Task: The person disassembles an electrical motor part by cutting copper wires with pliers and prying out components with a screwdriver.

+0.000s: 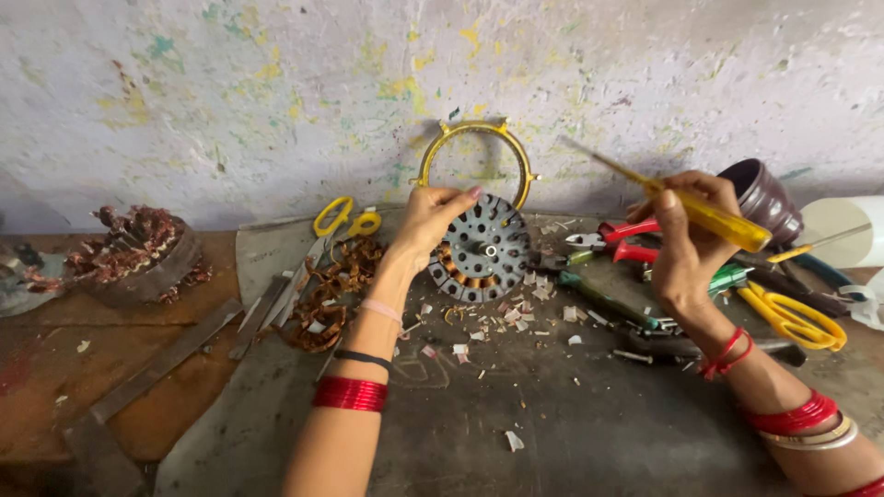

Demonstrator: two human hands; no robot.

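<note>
My left hand (431, 221) grips the rim of a round grey fan stator (485, 248) with holes and copper windings, holding it tilted up on the work surface. My right hand (683, 241) is raised to the right of it, shut on a yellow-handled screwdriver (711, 215) whose metal shaft points up and left, clear of the stator. Behind the stator a yellow metal ring (475, 138) leans against the wall.
Yellow-handled scissors (343, 219) and a tangle of copper wire (324, 299) lie to the left. Red-handled pliers (619, 241), more yellow scissors (794, 317), green-handled tools and a dark cup (764, 198) crowd the right. An old wound stator (138, 253) sits far left. Paper scraps litter the grey mat (552, 423).
</note>
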